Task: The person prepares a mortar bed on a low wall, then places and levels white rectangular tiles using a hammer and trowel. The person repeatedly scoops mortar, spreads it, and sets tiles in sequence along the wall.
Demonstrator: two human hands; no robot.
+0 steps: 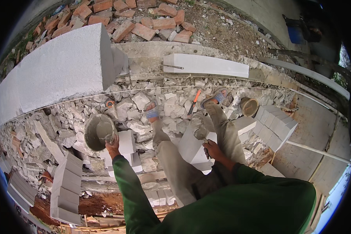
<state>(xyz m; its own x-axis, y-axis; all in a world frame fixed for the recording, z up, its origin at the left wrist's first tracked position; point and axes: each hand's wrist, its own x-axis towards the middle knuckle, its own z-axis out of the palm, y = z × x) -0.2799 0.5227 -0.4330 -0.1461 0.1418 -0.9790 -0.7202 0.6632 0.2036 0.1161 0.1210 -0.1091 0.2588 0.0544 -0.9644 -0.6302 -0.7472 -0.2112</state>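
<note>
My left hand [113, 147] is closed on the near right rim of a round bucket [90, 137] with wet grey mortar [104, 129] in it. The bucket stands tilted on broken rubble, left of my legs. In my right hand [213, 149] is the handle of a trowel [201, 133], its blade pointing away from me. Grey mortar shows around the blade, over the far end of a white block [188, 145] between my legs. How much of it lies on the blade I cannot tell.
Loose rubble [142, 100] surrounds my sandalled feet. Beyond runs a taut string [163, 87], with a white block wall [62, 66] and a long white block [206, 65]. An orange-and-black tool [194, 101], a second bucket [249, 106] and stacked blocks [276, 124] lie right.
</note>
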